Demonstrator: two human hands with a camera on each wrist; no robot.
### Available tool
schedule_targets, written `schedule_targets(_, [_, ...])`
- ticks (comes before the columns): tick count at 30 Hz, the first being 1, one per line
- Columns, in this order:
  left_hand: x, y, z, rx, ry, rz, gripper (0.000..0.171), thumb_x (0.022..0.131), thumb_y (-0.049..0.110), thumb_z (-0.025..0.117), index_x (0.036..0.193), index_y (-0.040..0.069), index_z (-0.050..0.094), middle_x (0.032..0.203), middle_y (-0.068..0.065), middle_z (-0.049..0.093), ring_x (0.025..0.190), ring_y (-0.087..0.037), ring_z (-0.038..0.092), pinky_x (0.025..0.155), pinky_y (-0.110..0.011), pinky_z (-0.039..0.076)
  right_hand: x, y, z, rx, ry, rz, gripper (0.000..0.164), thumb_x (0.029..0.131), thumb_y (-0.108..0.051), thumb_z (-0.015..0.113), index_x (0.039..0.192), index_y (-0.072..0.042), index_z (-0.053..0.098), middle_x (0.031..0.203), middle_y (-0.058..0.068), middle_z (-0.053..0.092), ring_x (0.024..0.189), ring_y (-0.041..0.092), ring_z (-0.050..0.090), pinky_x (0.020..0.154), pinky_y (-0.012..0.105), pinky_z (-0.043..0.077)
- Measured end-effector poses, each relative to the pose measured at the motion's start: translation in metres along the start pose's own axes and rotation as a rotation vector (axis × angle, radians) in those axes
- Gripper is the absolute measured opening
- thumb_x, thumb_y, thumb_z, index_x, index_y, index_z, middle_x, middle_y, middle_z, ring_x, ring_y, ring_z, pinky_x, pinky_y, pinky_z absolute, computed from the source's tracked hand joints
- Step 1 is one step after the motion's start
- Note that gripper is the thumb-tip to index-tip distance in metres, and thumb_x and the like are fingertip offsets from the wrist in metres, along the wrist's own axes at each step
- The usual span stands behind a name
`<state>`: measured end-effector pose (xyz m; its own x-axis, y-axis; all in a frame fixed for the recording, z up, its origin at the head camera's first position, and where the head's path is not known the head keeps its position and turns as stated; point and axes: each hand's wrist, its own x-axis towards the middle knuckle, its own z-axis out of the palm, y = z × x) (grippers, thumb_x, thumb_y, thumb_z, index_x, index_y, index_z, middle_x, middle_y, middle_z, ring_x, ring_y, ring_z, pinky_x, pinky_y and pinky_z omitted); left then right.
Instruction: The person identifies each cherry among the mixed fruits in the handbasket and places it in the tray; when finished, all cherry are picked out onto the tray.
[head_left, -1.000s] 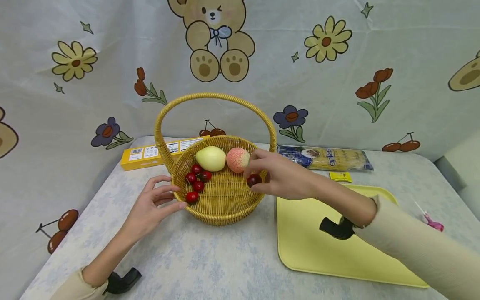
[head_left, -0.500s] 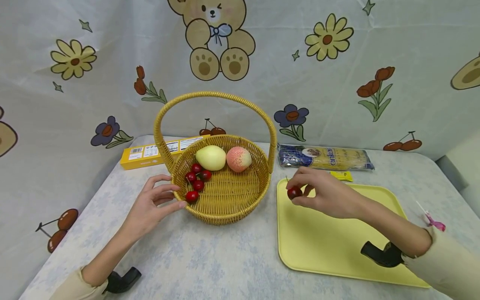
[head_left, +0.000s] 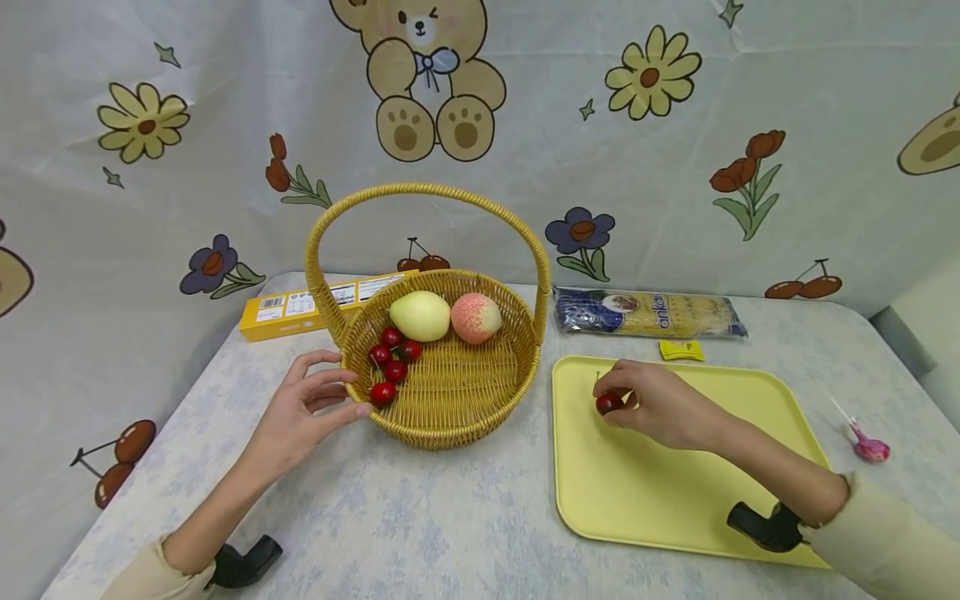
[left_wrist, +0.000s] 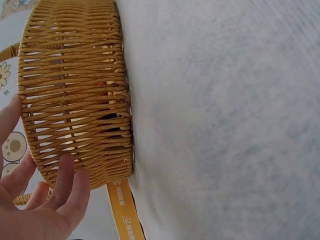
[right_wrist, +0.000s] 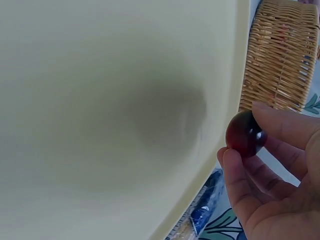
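Over the back left part of the yellow tray [head_left: 675, 500], my right hand [head_left: 663, 408] pinches a dark red cherry [head_left: 608, 403] between thumb and fingers. The right wrist view shows the cherry [right_wrist: 245, 135] at the fingertips, apart from the tray floor. My left hand [head_left: 303, 408] holds the left side of the wicker basket [head_left: 442, 437] at its rim, fingers against the outer weave [left_wrist: 75, 100]. Inside the basket lie several red cherries [head_left: 396, 371] on the left, a pale yellow-green pear-like fruit [head_left: 420, 317] and a pink peach [head_left: 476, 318] at the back.
Behind the basket lies a yellow-orange box [head_left: 288, 315]. A pasta packet [head_left: 648, 313] and a small yellow packet [head_left: 681, 350] lie beyond the tray. A pink-wrapped lollipop [head_left: 870, 448] is right of it. The basket's tall handle [head_left: 427, 188] arches overhead.
My right hand has carried the cherry out of the basket, rightward to above the tray, then slightly lower and farther right. My left hand has stayed at the basket rim.
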<state>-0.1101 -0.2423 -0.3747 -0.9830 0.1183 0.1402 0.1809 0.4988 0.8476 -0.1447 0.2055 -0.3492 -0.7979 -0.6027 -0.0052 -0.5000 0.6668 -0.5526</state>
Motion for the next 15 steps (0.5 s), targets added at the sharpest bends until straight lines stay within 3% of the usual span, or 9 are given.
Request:
schedule_targets(7, [0.0,-0.001,0.0,0.0,0.003,0.01,0.038,0.085,0.018,0.08,0.113,-0.001,0.065,0.137,-0.003,0.038,0.102,-0.015,0.061,0.089,-0.022,0.052,0.004,0.006,0.008,-0.018,-0.011,-0.027,0.018,0.081,0.0,0.077,0.094,-0.012,0.071,0.087,-0.006,0.06,0.081,0.013,0.058,0.069,0.03,0.053])
schedule_targets(15, [-0.002,0.002,0.001,-0.07,-0.008,0.012,0.033,0.086,0.013,0.079,0.111,-0.004,0.065,0.137,-0.007,0.037,0.102,-0.018,0.061,0.087,-0.023,0.053,0.009,0.006,0.012,-0.059,-0.073,-0.011,0.016,0.083,-0.003,0.077,0.09,-0.016,0.069,0.084,-0.007,0.057,0.078,0.012,0.054,0.069,0.03,0.05])
